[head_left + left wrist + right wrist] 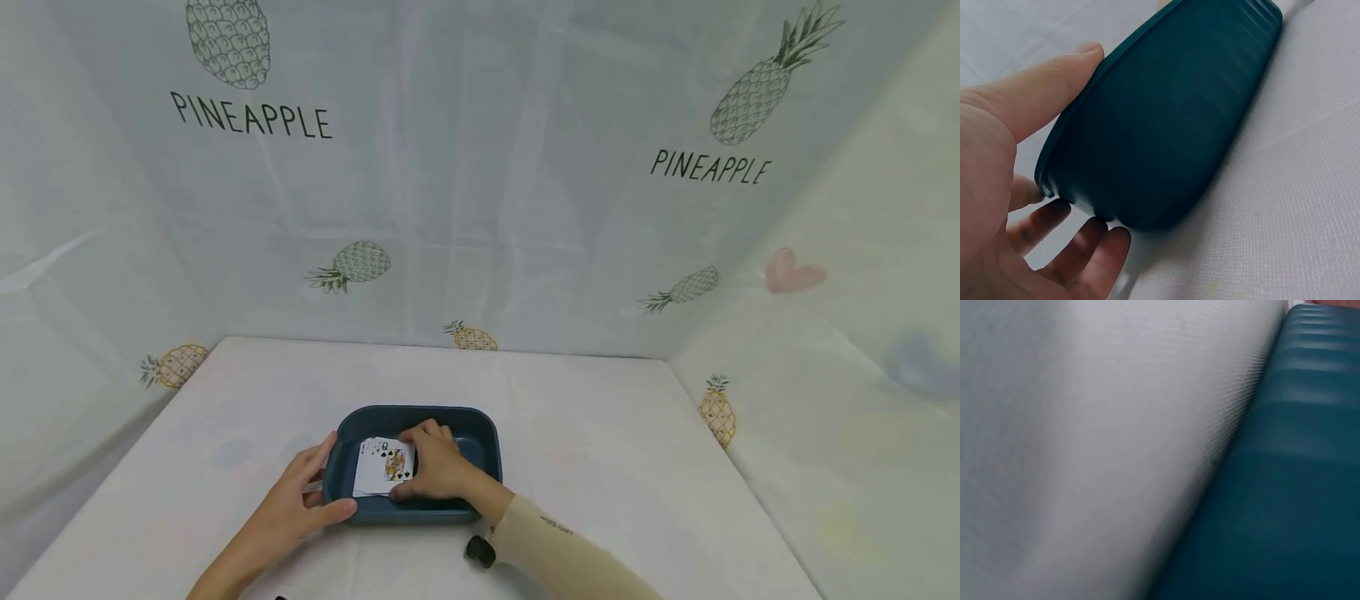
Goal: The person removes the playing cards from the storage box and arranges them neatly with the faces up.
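Observation:
A dark teal plastic tray (420, 517) with rounded corners stands on the white table cover. Inside its left half lies a stack of playing cards (369, 471), with a queen of spades face up on top. My left hand (296, 492) holds the tray's left end. In the left wrist view, the thumb of that hand (1016, 187) presses the rim, and its fingers bend about the end wall. Reaching into the tray, my right hand (438, 467) grips the cards at their right side, thumb at the near edge and fingers at the far edge. The right wrist view shows only the tray's outer wall (1285, 506) and cloth.
White cloth covers the table (600, 467). Behind it hangs a sheet (480, 183) printed with pineapples, and a similar sheet hangs at the right. A small black object (480, 551) sits at the right sleeve's cuff.

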{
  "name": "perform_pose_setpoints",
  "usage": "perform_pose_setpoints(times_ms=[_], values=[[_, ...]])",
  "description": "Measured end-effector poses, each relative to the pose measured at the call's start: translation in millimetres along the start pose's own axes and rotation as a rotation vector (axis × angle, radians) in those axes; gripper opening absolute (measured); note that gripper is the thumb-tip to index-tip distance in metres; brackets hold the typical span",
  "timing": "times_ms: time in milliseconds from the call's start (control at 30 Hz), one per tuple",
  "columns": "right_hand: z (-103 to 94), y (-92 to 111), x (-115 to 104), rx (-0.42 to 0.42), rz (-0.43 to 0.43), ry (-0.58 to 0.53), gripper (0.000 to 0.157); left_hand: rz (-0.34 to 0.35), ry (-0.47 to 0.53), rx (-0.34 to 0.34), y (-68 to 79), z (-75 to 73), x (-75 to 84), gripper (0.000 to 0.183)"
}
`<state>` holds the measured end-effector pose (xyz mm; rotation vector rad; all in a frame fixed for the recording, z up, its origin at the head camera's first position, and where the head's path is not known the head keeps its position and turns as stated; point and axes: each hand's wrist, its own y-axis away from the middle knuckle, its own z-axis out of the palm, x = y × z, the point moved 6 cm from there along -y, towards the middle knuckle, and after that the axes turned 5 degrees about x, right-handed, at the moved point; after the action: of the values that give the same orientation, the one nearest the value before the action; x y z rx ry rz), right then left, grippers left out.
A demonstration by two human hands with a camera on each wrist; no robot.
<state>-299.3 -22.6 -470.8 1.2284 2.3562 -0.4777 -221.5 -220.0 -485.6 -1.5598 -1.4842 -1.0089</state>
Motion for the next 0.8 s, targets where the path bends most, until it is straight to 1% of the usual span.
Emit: perform_pose_setpoints(times_ms=[67,200,300,433,500,600,733,800], values=[[0.4,-1.1,2.7,0.0,0.007,0.0,0.085,0.005,0.014,-0.004,-1.4,1.1,0.4,0.093],[4.4,-3.0,8.0,-0.006,0.017,0.004,0.085,0.011,0.007,-0.007,-2.1,1.7,0.0,0.093],[5.0,-4.3,9.5,-0.009,0.019,-0.005,0.082,-0.007,-0.025,-0.005,-2.5,0.8,-0.8,0.093],[3.7,-3.8,4.2,-0.019,0.02,-0.035,0.081,-0.03,-0.035,-0.002,0.4,-1.3,-2.9,0.094],[2.5,-3.0,2.7,-0.025,0.019,-0.045,0.081,-0.032,-0.021,-0.004,0.6,-0.9,-3.5,0.094],[3.3,-3.3,1.7,-0.034,0.012,-0.053,0.081,-0.014,-0.004,-0.004,2.1,-1.5,-3.3,0.093],[3.0,-3.2,4.7,-0.024,0.01,-0.066,0.081,-0.009,0.003,-0.012,-0.7,0.2,-4.2,0.093],[3.1,-3.3,5.4,-0.024,0.009,-0.071,0.081,-0.03,0.006,-0.017,-1.4,0.8,-5.9,0.093]])
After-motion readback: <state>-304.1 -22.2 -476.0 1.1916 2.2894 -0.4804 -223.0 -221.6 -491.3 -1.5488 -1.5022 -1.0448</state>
